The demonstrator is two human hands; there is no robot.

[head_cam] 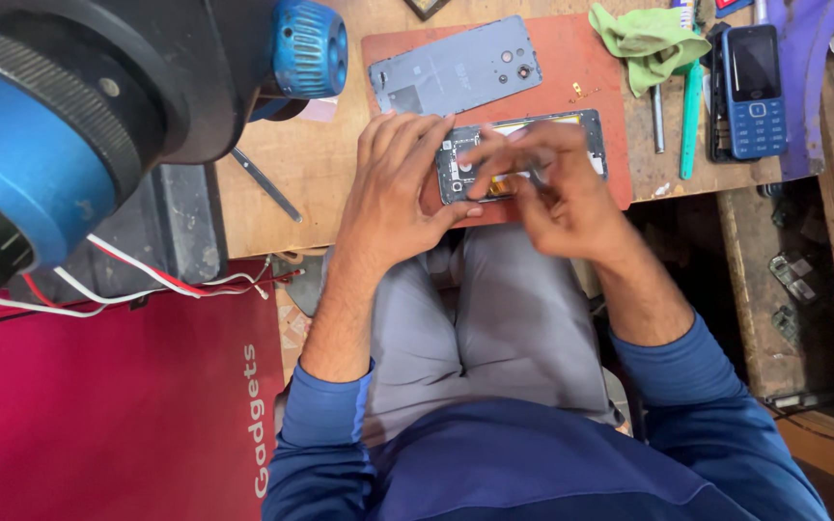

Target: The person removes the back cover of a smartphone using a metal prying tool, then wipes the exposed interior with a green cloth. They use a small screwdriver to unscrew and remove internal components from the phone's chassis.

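My left hand (400,188) grip is pinning the opened phone (521,154) at its left end on the red mat (591,68); right hand (547,178) is pinching narrow over its middle, long axis running left-right.

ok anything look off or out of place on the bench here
The opened phone under the left hand and right hand lies with its insides bare, its grey back cover set apart on the red mat. A green cloth sits crumpled at the mat's corner. Nothing spilled.
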